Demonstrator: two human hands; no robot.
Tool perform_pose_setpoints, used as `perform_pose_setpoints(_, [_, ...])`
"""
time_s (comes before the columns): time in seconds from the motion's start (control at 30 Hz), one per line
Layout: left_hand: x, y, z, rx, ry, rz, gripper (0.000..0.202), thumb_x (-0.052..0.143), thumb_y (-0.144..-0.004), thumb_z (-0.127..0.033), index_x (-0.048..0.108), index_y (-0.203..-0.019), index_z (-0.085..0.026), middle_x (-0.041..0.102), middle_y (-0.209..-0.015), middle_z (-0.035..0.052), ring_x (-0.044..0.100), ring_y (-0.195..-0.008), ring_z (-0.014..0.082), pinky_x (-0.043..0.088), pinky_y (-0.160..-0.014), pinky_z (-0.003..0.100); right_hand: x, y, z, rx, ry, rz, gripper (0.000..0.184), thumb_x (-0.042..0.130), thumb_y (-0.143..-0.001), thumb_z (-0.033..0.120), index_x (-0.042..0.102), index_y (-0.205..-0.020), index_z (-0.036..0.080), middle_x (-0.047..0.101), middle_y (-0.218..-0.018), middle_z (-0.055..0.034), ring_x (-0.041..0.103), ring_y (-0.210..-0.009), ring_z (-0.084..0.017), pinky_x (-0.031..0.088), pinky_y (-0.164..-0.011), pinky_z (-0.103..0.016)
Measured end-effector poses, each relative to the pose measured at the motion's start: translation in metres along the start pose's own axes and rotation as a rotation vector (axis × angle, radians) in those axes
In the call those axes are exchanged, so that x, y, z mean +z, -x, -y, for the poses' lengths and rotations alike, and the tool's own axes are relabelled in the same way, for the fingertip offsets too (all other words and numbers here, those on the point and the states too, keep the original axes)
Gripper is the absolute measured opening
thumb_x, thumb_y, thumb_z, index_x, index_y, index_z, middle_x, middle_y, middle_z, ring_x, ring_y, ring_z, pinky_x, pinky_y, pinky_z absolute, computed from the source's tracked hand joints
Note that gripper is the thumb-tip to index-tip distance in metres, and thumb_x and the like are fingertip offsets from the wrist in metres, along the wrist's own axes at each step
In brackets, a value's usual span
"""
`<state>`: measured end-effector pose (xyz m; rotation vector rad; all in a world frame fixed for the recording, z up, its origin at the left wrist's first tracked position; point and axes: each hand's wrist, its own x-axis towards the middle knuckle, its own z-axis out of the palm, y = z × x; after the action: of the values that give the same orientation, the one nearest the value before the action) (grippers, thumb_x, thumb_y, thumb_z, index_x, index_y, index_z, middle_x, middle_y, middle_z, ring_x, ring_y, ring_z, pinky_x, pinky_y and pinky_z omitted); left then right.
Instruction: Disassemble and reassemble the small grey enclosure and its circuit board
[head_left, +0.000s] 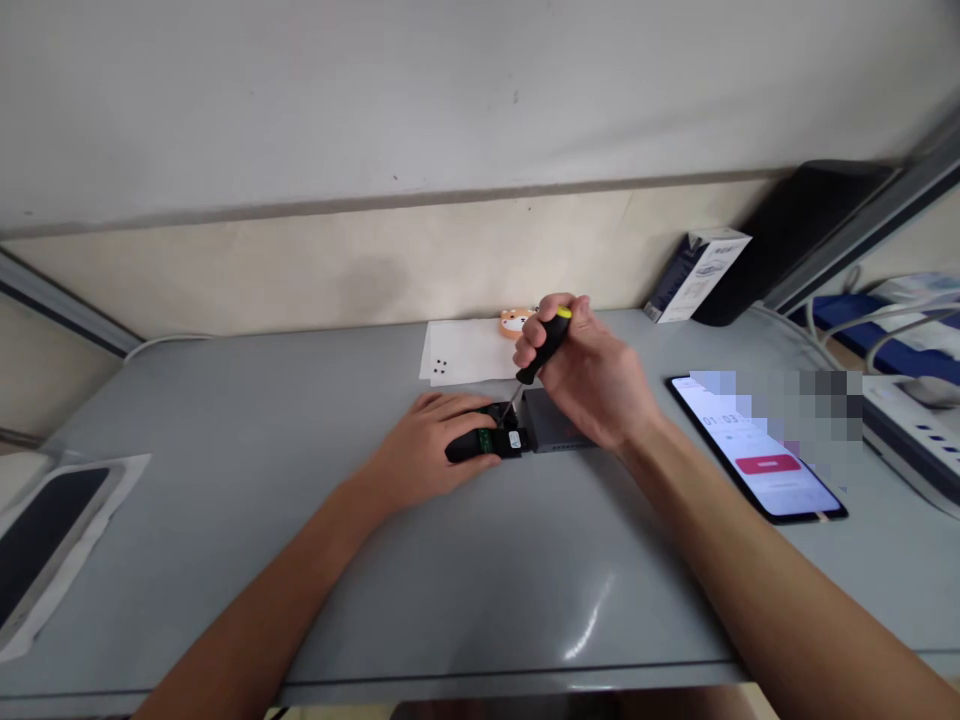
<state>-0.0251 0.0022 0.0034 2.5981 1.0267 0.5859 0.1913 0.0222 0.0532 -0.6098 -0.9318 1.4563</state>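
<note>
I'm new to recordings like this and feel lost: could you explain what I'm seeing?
There's no machine: these are a person's bare hands, seen by a camera worn on their head. The right hand holds a screwdriver, its shaft slanting down toward a black device. The left hand is around that device. A grey box sits beside it on the desk. Behind lies white paper with small dark pieces; to the right, a lit phone.
</note>
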Motion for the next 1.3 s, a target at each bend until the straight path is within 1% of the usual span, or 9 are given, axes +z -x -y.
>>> perform_pose_setpoints(0.13, [-0.0007,0.0000,-0.0001,-0.002,-0.004,-0.003,0.027,0.073,-0.099,-0.040,0.074,-0.123,-0.027,0.071,-0.141,0.0068,0.067,-0.129,0.0286,0.047,-0.117,0.049,0.0041,0.0017,-0.0001,0.000,-0.020,-0.024,0.041,0.057,-0.099,0.064,0.054,-0.082,0.027,0.044,-0.070,0.0018,0.044,-0.063,-0.016,0.049,-0.065,-0.032])
perform_pose_setpoints(0.23, [-0.0007,-0.0001,-0.0004,-0.002,-0.004,-0.002,0.027,0.073,-0.099,-0.039,0.074,-0.123,-0.027,0.071,-0.141,0.0064,0.067,-0.130,0.0286,0.046,-0.117,0.049,0.0048,0.0029,-0.0011,-0.008,-0.031,-0.046,0.040,0.065,-0.096,0.060,0.049,-0.080,0.027,0.041,-0.069,0.0030,0.042,-0.061,-0.015,0.047,-0.064,-0.031])
perform_pose_setpoints(0.33, [-0.0001,-0.0003,-0.0004,0.006,-0.002,-0.003,0.027,0.072,-0.099,-0.040,0.075,-0.122,-0.027,0.071,-0.141,0.0062,0.066,-0.131,0.0286,0.045,-0.118,0.049,0.0021,0.0026,-0.0022,-0.013,-0.040,-0.020,0.036,0.072,-0.094,0.052,0.051,-0.081,0.026,0.050,-0.076,0.0014,0.050,-0.068,-0.014,0.049,-0.068,-0.030])
perform_pose_setpoints(0.43, [0.0007,-0.0003,0.0000,0.001,0.000,-0.006,0.027,0.072,-0.099,-0.040,0.075,-0.122,-0.026,0.071,-0.141,0.0066,0.067,-0.130,0.0281,0.046,-0.117,0.048,0.0004,0.0018,-0.0037,0.027,-0.038,0.032,0.032,0.067,-0.096,0.055,0.057,-0.086,0.026,0.056,-0.081,-0.0001,0.055,-0.072,-0.015,0.051,-0.069,-0.031])
perform_pose_setpoints(0.6, [0.0010,0.0000,0.0001,-0.022,0.011,0.003,0.027,0.071,-0.099,-0.043,0.075,-0.122,-0.028,0.071,-0.142,0.0049,0.066,-0.132,0.0277,0.045,-0.119,0.049,0.0032,0.0022,-0.0071,0.004,-0.069,-0.002,0.040,0.065,-0.094,0.065,0.054,-0.086,0.027,0.045,-0.070,0.0032,0.042,-0.059,-0.013,0.045,-0.059,-0.029])
perform_pose_setpoints(0.77, [0.0009,0.0002,0.0005,-0.005,0.002,0.002,0.027,0.071,-0.100,-0.043,0.074,-0.122,-0.027,0.071,-0.141,0.0055,0.066,-0.130,0.0277,0.046,-0.117,0.048,0.0032,0.0023,-0.0061,0.009,-0.088,-0.053,0.042,0.077,-0.090,0.055,0.047,-0.081,0.026,0.046,-0.071,0.0038,0.045,-0.061,-0.012,0.045,-0.059,-0.027])
perform_pose_setpoints(0.9, [0.0001,0.0001,-0.0001,0.016,-0.042,-0.009,0.026,0.071,-0.100,-0.041,0.074,-0.121,-0.026,0.072,-0.140,0.0055,0.067,-0.130,0.0263,0.044,-0.116,0.046,0.0020,0.0008,-0.0041,0.049,-0.060,-0.031,0.041,0.066,-0.095,0.063,0.053,-0.084,0.026,0.053,-0.075,0.0016,0.054,-0.069,-0.014,0.049,-0.065,-0.028])
perform_pose_setpoints(1.07, [-0.0001,-0.0013,-0.0022,0.019,-0.053,-0.017,0.024,0.072,-0.099,-0.040,0.074,-0.118,-0.025,0.072,-0.139,0.0057,0.068,-0.128,0.0255,0.044,-0.115,0.044,0.0038,0.0009,-0.0062,0.013,-0.082,-0.026,0.047,0.055,-0.098,0.069,0.054,-0.081,0.026,0.040,-0.068,0.0034,0.038,-0.057,-0.012,0.043,-0.057,-0.028])
perform_pose_setpoints(1.3, [0.0000,-0.0011,-0.0016,-0.011,-0.001,-0.003,0.023,0.072,-0.099,-0.039,0.071,-0.118,-0.025,0.072,-0.140,0.0052,0.067,-0.130,0.0263,0.044,-0.116,0.046,0.0086,0.0026,-0.0067,-0.024,-0.046,-0.054,0.051,0.053,-0.097,0.073,0.051,-0.079,0.026,0.037,-0.067,0.0037,0.034,-0.056,-0.012,0.041,-0.055,-0.027])
